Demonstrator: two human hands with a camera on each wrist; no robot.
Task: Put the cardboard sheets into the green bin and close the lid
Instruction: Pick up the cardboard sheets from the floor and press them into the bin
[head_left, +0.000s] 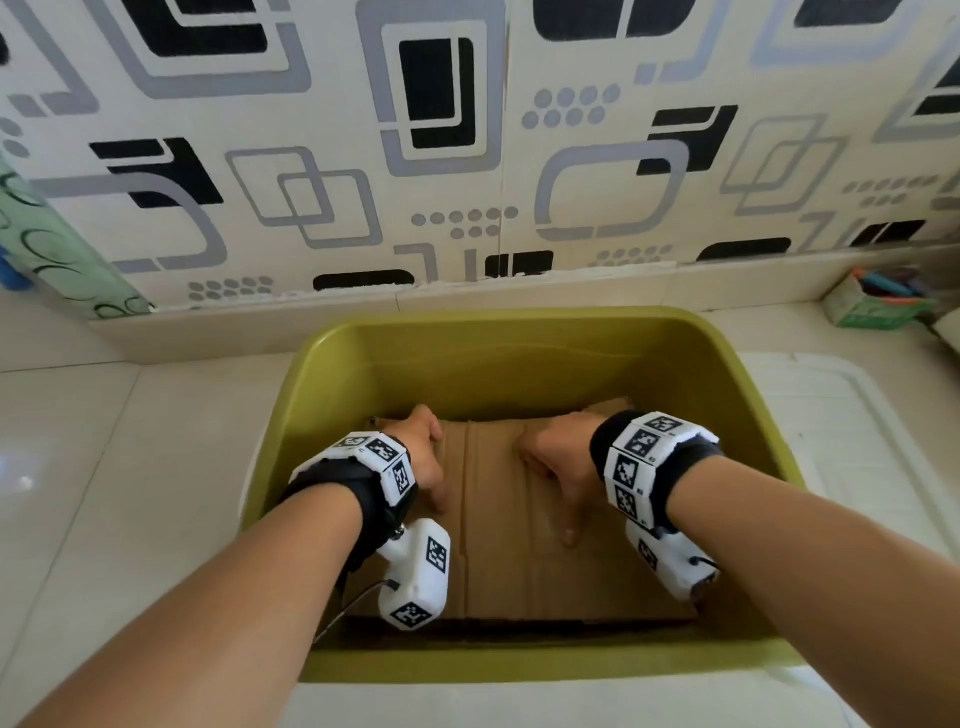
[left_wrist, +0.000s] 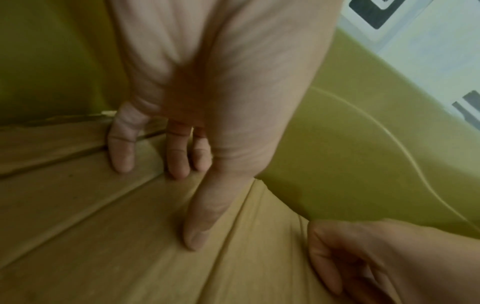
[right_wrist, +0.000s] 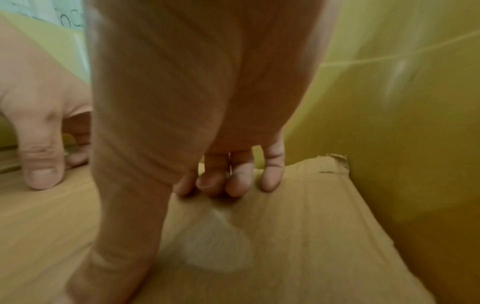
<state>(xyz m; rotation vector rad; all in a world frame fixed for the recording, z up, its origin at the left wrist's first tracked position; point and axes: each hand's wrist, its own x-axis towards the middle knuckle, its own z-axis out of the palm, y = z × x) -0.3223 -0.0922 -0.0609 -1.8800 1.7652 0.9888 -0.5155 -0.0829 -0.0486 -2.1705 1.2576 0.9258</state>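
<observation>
Head view: both hands are reaching down inside the green bin (head_left: 524, 325), which is filling the centre of the frame
Cardboard sheets (head_left: 498, 530): lying flat on the bin floor in the lower middle of the frame, with a torn far corner showing at the right of the right wrist view
Left hand (head_left: 423, 457): fingers are spreading nearly straight and pressing down on the cardboard, thumb tip touching it too, gripping nothing
Right hand (head_left: 561, 467): fingertips are bending slightly and pushing on the sheet near its far edge, thumb stretching toward the bottom of the frame, nothing pinched
Fingertips (left_wrist: 179, 164): in the left wrist view they are sitting on a crease between panels
Lid (head_left: 841, 431): what is probably the lid, a pale whitish panel, is lying on the floor at the right of the frame, partly under or beside the bin, not on it
Done so far: the cardboard appears to be in the bin, and no other sheets are showing outside it
Being done: the sheets are seemingly being flattened so they settle low
Left to do: withdrawing both hands, picking up the lid, and seating it on the rim
</observation>
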